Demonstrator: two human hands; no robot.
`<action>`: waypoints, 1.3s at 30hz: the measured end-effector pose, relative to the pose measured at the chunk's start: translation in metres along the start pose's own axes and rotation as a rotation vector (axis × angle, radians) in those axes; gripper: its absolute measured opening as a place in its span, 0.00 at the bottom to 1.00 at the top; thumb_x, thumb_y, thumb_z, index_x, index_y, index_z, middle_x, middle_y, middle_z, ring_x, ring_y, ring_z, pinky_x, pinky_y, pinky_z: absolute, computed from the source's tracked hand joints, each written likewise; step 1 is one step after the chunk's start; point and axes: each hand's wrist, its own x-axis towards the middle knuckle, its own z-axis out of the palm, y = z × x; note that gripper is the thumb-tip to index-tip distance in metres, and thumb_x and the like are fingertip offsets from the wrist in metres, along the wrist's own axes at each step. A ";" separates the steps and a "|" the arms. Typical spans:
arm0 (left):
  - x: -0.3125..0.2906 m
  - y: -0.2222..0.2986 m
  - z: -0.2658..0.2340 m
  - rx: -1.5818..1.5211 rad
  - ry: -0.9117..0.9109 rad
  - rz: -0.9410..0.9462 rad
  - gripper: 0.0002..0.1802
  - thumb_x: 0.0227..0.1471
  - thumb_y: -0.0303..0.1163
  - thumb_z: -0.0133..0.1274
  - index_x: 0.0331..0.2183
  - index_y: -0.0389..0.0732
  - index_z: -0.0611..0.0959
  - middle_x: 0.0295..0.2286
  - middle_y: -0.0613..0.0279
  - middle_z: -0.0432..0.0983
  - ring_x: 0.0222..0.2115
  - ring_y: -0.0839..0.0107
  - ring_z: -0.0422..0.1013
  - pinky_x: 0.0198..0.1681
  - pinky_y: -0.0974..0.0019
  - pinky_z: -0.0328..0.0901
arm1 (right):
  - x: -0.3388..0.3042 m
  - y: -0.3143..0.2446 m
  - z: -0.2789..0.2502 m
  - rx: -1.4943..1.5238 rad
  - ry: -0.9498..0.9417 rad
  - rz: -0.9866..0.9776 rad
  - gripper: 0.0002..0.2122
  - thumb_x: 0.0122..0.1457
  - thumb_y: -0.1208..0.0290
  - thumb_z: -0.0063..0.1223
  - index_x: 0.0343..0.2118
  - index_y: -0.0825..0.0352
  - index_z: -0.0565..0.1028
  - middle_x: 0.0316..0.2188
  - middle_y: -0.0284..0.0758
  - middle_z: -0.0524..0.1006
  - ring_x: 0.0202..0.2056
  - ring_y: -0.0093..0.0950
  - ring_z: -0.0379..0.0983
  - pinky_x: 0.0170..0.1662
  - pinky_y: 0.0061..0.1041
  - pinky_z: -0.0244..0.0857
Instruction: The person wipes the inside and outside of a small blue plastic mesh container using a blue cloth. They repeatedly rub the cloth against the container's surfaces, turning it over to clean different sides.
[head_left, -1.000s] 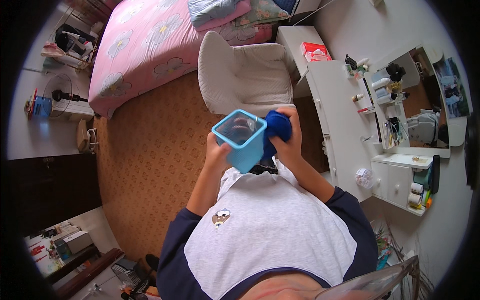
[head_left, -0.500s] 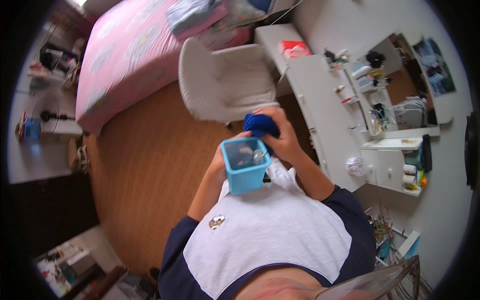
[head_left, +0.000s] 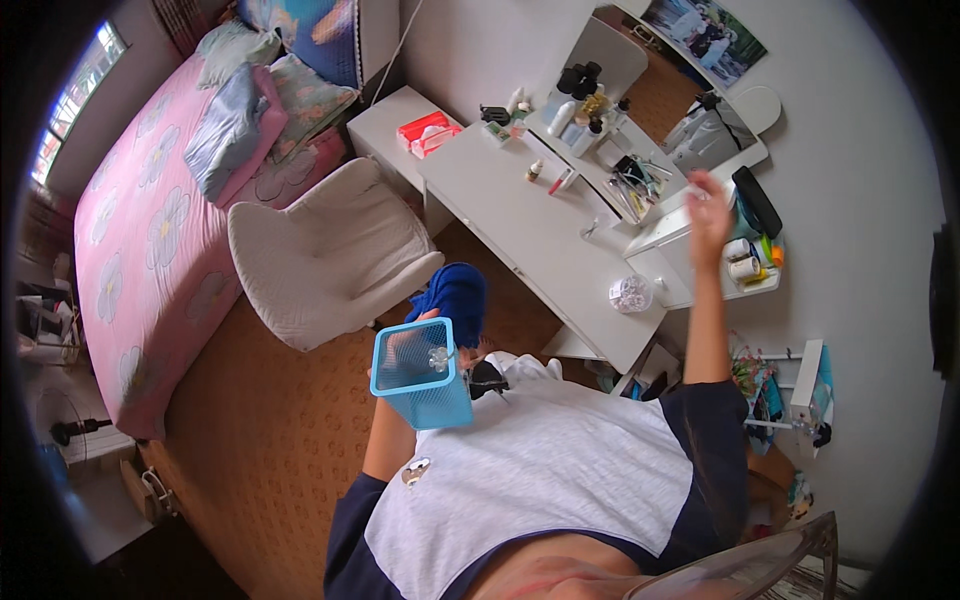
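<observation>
Here fingers [head_left: 432, 317] grip blue basket [head_left: 420, 376].

White armchair [head_left: 330, 255] between pink bed [head_left: 140, 230] and white desk [head_left: 530, 230].

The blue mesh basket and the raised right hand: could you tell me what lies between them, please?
In the head view, between the blue mesh basket held by the left hand and the right hand lies the white desk, with a clear round object near its end.

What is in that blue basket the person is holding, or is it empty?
Nearly empty: the blue mesh basket, upright in the left hand, shows its bare bottom and one small clear thing at its rim.
</observation>
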 end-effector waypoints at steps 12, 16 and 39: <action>0.021 -0.009 -0.017 -0.152 0.078 -0.035 0.64 0.37 0.59 0.63 0.61 0.31 0.49 0.51 0.39 0.66 0.47 0.41 0.68 0.47 0.43 0.67 | 0.059 0.093 -0.218 -0.813 -0.317 0.484 0.46 0.38 0.66 0.70 0.63 0.62 0.56 0.52 0.47 0.65 0.54 0.43 0.62 0.58 0.36 0.56; 0.032 -0.013 -0.019 -0.134 -0.027 0.016 0.63 0.39 0.59 0.62 0.61 0.30 0.48 0.52 0.40 0.65 0.47 0.40 0.68 0.48 0.41 0.66 | 0.075 0.123 -0.229 -0.856 -0.388 0.523 0.46 0.35 0.66 0.72 0.61 0.66 0.59 0.54 0.46 0.64 0.55 0.41 0.62 0.59 0.34 0.56; 0.061 -0.043 -0.040 -0.226 0.268 -0.052 0.48 0.47 0.53 0.54 0.60 0.37 0.55 0.42 0.34 0.69 0.43 0.41 0.69 0.38 0.43 0.71 | 0.096 0.144 -0.247 -0.939 -0.379 0.329 0.36 0.31 0.71 0.70 0.49 0.71 0.67 0.46 0.40 0.68 0.49 0.38 0.66 0.54 0.32 0.60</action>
